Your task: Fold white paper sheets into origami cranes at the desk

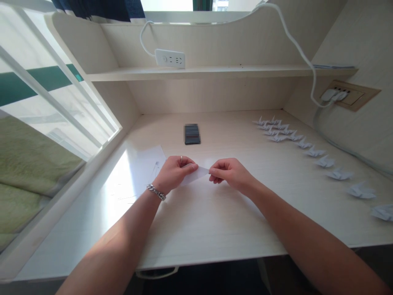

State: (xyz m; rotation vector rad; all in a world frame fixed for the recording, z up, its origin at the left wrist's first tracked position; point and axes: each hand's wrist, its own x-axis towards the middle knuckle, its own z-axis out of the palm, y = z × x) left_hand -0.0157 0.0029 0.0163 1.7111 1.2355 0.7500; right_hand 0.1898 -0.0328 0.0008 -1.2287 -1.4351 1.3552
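Observation:
Between my two hands, just above the desk, is a folded piece of white paper [196, 175] that narrows to a point on the right. My left hand [176, 170], with a ring and a chain bracelet at the wrist, pinches its left part between thumb and fingers. The thumb and fingertips of my right hand [229, 170] close on the pointed right tip. Part of the paper is hidden behind my left hand. Flat on the desk to the left lies a white paper sheet [144, 164] with a few thin marks on it.
Folded paper cranes [324, 162] stand in rows along the desk's right side. A small dark box [192, 134] lies behind my hands. Above, a shelf [215, 73] carries a white power strip [170, 58]. A white cable [294, 41] hangs down to a wall socket [350, 95].

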